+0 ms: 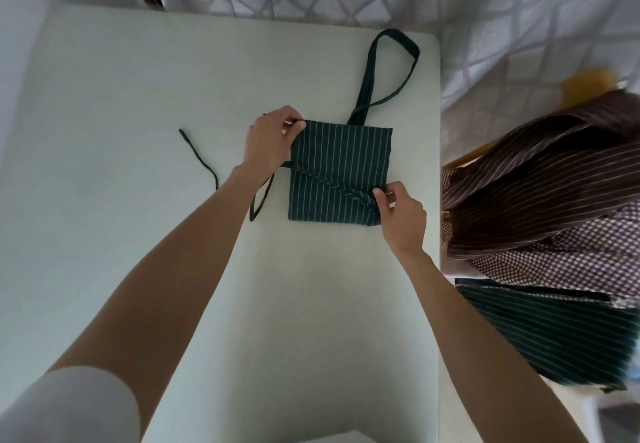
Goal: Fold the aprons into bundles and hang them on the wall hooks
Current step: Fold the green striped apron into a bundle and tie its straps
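Both hands pinch the folded apron (337, 174) on the white table (138, 96): the left hand (268, 141) grips its far left corner between thumb and fingers, and the right hand (401, 216) nips the right edge near the front corner. One dark green apron with thin white stripes lies folded into a near-square, its stripes running away from the person. Its neck loop (388, 72) stretches from the far edge toward the table's back, giving the whole thing a long axis front to back. One thin tie string (201, 158) trails to the left. No writing or label shows. Three more aprons (brown striped (540, 193), checked (554, 262), green striped (554, 335)) are heaped at the right.
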`<state>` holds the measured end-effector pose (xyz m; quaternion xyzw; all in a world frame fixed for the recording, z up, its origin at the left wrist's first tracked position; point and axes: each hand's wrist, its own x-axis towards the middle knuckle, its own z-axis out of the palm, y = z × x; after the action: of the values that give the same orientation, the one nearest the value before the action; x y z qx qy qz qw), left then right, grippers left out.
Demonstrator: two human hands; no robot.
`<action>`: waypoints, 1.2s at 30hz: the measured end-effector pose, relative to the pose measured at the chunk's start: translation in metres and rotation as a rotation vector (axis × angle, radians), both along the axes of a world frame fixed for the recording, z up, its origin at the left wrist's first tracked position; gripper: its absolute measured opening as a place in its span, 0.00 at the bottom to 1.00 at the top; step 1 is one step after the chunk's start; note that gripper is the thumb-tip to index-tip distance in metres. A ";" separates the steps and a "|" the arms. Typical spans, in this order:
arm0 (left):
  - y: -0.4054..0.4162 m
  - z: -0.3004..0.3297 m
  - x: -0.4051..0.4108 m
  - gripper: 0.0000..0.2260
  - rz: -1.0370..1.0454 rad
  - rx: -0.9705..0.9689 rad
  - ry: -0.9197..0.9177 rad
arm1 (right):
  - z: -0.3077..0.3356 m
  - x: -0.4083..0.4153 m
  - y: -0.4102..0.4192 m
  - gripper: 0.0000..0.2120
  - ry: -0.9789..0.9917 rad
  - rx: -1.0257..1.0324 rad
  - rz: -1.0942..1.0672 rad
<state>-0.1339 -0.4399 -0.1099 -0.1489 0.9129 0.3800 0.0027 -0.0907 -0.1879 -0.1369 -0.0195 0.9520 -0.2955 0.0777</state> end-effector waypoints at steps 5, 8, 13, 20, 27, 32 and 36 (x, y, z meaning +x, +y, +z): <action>-0.002 -0.030 -0.019 0.07 0.051 0.043 -0.096 | -0.010 -0.016 -0.008 0.15 -0.038 0.122 -0.027; -0.002 -0.037 -0.023 0.10 0.014 -0.037 -0.108 | -0.015 -0.022 -0.008 0.15 -0.067 0.157 -0.034; 0.016 -0.022 0.006 0.13 -0.424 -0.292 0.291 | -0.013 -0.022 -0.006 0.12 0.196 0.085 0.056; 0.019 -0.038 0.074 0.35 -0.619 -0.393 0.000 | -0.015 -0.021 0.028 0.29 0.223 0.315 0.828; 0.016 -0.040 0.089 0.25 -0.687 -0.447 -0.134 | -0.009 -0.035 0.028 0.08 0.325 0.316 0.902; 0.029 -0.026 0.133 0.09 -0.720 -0.577 -0.027 | -0.005 0.015 0.039 0.07 0.317 0.261 0.976; 0.040 -0.019 0.208 0.06 -0.781 -0.566 0.028 | -0.004 0.083 0.055 0.09 0.228 0.216 1.096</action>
<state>0.0736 -0.4002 -0.1286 0.2154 0.9681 0.0889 0.0923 -0.0076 -0.1326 -0.1407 -0.5343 0.8299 -0.1091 0.1181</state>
